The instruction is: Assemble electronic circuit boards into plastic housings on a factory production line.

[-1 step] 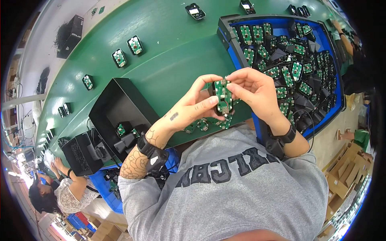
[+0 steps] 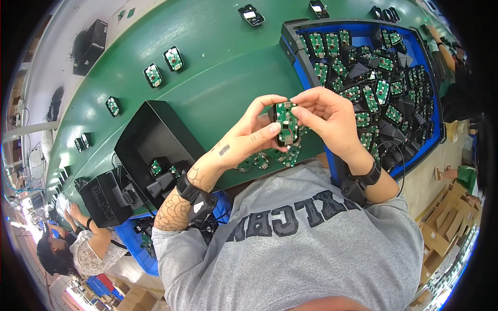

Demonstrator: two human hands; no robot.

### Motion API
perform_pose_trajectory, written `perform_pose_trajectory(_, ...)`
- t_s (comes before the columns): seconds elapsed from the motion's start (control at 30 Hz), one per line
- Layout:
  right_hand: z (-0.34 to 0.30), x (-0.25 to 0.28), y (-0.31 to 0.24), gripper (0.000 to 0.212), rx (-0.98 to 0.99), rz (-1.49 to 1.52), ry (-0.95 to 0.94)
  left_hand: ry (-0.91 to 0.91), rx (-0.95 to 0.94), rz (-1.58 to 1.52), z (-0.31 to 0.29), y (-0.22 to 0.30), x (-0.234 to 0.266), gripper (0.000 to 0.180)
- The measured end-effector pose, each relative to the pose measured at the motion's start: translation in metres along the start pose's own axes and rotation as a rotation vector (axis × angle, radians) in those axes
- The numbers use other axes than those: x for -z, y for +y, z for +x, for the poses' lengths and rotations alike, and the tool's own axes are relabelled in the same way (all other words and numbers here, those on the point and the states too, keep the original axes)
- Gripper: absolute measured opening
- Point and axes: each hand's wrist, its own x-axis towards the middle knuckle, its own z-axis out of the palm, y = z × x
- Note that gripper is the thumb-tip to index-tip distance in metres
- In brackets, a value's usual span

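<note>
Just above the green bench, a green circuit board (image 2: 286, 123) sits in a small black plastic casing, with both my hands around it. My left hand (image 2: 255, 127) grips the left side, thumb on the board's face and fingers round the casing. With its thumb and fingertips, my right hand (image 2: 324, 113) pinches the upper right edge. The casing's underside is hidden by my fingers. More loose green circuit boards (image 2: 262, 160) lie on the bench below my hands, close to my shirt.
To the right stands a blue tray (image 2: 306, 75) filled with boards in black casings. A black bin (image 2: 155, 122) stands on the left beside a smaller black box (image 2: 106, 199). Several cased boards (image 2: 174, 58) are spread along the green bench (image 2: 218, 67). A co-worker (image 2: 85, 246) sits at far left.
The circuit board has turned slightly and now lies more evenly within the black casing, whose right rim shows more. Both hands keep nearly the same place and hold.
</note>
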Motion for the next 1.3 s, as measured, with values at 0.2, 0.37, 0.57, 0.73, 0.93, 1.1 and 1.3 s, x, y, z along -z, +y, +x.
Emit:
perform_pose_trajectory(0.2,0.0,-0.012,0.0,0.016,0.204,-0.291,0.158,0.04,-0.104,0.064,0.003,-0.005,-0.004,0.057)
perform_pose_trajectory(0.37,0.001,-0.005,0.003,0.026,0.455,-0.757,0.139,0.095,-0.133,0.158,0.003,-0.012,-0.003,0.059)
perform_pose_trajectory(0.57,0.009,-0.006,0.005,0.043,-0.007,-0.186,-0.103,0.147,-0.206,0.2,0.003,-0.014,-0.009,0.057)
perform_pose_trajectory(0.73,0.014,-0.007,0.026,0.042,-0.002,0.09,-0.122,0.216,-0.078,0.151,0.008,-0.004,-0.015,0.053)
perform_pose_trajectory(0.93,0.017,-0.007,0.02,0.044,-0.073,0.196,-0.175,0.233,-0.172,0.414,0.009,-0.01,-0.01,0.05)
perform_pose_trajectory(1.1,0.011,-0.013,0.02,0.039,0.02,0.152,-0.104,0.258,-0.218,0.465,0.011,-0.012,-0.018,0.049)
perform_pose_trajectory(1.3,0.011,-0.02,0.018,0.036,0.137,0.079,-0.081,0.286,-0.304,0.506,0.006,-0.013,-0.022,0.047)
